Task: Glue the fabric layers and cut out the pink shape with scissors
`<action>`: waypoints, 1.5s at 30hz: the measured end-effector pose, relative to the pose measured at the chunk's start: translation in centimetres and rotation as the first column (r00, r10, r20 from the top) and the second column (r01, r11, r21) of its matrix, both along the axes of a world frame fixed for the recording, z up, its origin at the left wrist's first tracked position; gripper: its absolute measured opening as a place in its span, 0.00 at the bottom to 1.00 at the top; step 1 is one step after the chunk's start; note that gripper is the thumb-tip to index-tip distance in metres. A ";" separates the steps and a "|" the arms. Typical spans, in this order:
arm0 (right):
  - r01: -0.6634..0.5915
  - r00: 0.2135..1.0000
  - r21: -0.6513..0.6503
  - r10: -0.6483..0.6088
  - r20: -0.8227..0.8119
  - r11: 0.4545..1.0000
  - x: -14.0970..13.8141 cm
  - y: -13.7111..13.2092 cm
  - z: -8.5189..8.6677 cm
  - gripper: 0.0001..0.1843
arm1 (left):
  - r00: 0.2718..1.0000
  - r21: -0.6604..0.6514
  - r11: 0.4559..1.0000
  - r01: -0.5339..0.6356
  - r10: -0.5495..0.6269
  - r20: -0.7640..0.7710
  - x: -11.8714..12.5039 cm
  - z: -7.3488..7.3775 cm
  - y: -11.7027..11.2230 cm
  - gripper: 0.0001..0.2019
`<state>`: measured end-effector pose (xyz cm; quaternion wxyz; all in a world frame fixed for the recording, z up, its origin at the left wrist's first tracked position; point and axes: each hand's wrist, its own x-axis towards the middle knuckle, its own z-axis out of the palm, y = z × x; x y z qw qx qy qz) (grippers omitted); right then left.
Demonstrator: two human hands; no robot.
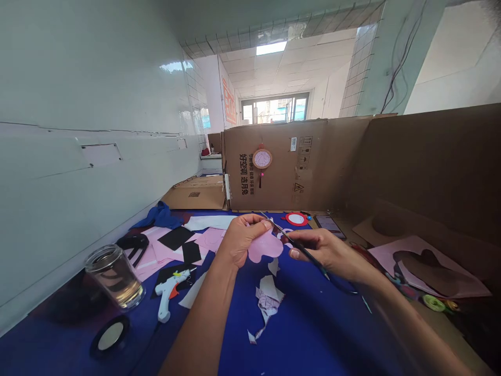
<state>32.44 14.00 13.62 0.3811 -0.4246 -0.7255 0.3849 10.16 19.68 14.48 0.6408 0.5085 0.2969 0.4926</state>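
My left hand (250,235) pinches a piece of pink paper (266,248) with a wavy, rounded lower edge. In my right hand (323,250) is a pair of scissors (299,244) with dark handles. Its thin blades slant up and left, close to the paper's upper edge and my left thumb. Whether the blades are parted is too fine to tell. Torn paper scraps (270,300), some with a printed pattern, lie on the blue tabletop (301,334) below the hands. A pale ring-shaped piece (287,237) shows partly behind the scissors.
Left stand a glass of liquid (117,277), its lid (110,336) and a glue gun (172,292) beside pink and black sheets (176,238). A cardboard wall (282,183) with a hanging round ornament (262,159) rises behind. A red-rimmed disc (296,219) and phone (331,227) lie at the back right.
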 end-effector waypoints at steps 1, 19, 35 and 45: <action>0.003 1.000 0.005 -0.003 0.002 1.000 0.1 0.0 -0.1 0.28 | 1.000 -0.001 1.000 -0.003 0.003 0.000 0.0 0.0 0.0 0.22; 0.018 0.998 -0.013 -0.017 0.062 1.000 0.3 -0.3 0.1 0.25 | 0.990 0.048 0.998 -0.029 0.035 -0.135 -0.4 0.5 -0.3 0.17; 0.029 0.991 0.036 -0.033 0.128 0.999 0.8 -0.1 0.1 0.27 | 0.981 0.068 0.998 0.017 -0.004 -0.194 -0.3 0.5 -0.4 0.13; 0.050 0.995 0.010 -0.050 0.088 0.999 0.9 0.1 0.0 0.28 | 0.996 -0.014 0.997 0.070 -0.071 -0.062 -0.3 0.3 -0.3 0.23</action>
